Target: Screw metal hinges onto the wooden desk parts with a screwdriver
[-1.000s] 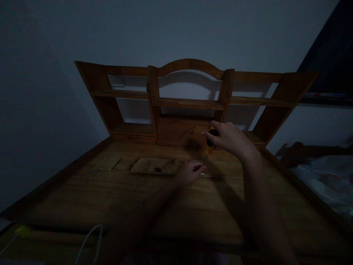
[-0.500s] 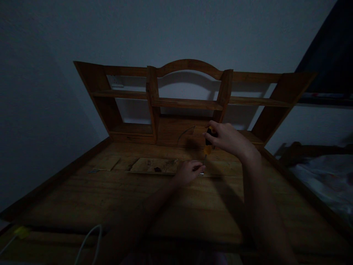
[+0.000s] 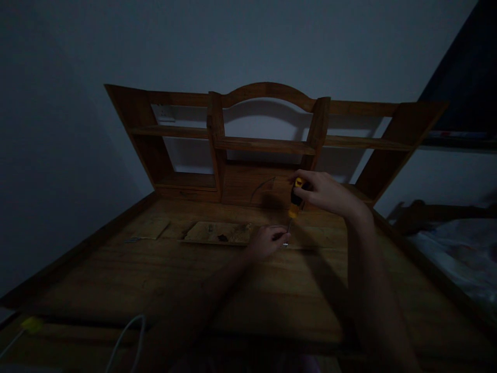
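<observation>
My right hand (image 3: pixel 320 192) grips the yellow and black handle of a screwdriver (image 3: pixel 294 207) from above, its shaft slanting down to my left fingertips. My left hand (image 3: pixel 267 242) is pinched low at the shaft's end; what lies between the fingers is hidden. Just under those fingertips a small shiny metal piece (image 3: pixel 285 244) shows at the edge of a thin wooden strip. To the left, a pale board with dark marks and a hole (image 3: pixel 217 233) reaches under my left hand. The light is dim.
A wooden desktop (image 3: pixel 166 280) carries a shelf unit (image 3: pixel 264 146) along its back. A small flat wood piece (image 3: pixel 149 228) and thin metal bits (image 3: pixel 132 240) lie at left. A white cable (image 3: pixel 140 331) loops at the front, near a yellow-handled tool (image 3: pixel 31 325).
My right hand has shifted its fingers around the screwdriver handle, and the handle appears turned slightly. My left hand keeps its place at the shaft's end. The view has shifted slightly.
</observation>
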{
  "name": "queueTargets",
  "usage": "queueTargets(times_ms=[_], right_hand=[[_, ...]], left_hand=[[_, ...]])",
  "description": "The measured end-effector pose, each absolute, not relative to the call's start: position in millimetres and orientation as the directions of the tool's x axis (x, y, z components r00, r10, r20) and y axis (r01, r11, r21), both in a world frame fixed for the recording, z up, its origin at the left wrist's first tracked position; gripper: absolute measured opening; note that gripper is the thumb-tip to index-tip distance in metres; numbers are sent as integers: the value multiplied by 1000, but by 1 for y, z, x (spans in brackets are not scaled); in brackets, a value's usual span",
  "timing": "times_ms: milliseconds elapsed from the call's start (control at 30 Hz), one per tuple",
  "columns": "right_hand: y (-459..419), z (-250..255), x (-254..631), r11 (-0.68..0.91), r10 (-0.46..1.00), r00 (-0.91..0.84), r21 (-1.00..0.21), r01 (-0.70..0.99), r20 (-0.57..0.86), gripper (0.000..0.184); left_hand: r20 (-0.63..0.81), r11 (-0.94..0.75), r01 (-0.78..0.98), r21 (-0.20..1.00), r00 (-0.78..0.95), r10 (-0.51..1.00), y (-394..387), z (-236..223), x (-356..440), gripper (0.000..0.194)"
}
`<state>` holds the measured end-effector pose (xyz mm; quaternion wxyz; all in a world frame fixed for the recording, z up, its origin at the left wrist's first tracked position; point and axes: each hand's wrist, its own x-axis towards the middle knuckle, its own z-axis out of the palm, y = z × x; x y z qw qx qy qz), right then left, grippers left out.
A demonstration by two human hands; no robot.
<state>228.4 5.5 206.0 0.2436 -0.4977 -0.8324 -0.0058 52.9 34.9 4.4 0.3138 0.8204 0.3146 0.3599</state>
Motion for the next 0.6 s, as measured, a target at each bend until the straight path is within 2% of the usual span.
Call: queueTargets(times_ms=[133,367,433,600], right_hand=[[6,204,229,510,820,-376,-254,821,431,29],[9,199,221,460,822,-354,-154,875,446,26],[9,199,221,442,830,-345,-140,886,438,28],[7,199,218,333,840,-293,-7,943,456,38]], left_hand=[[374,-590,306,747,541,754,34,5,53,33],[387,-602,302,739,540,747,33,6,53,34],[389,-604,307,735,538,748,34,5,53,35],[384,-601,308,738,541,749,34,5,53,35]])
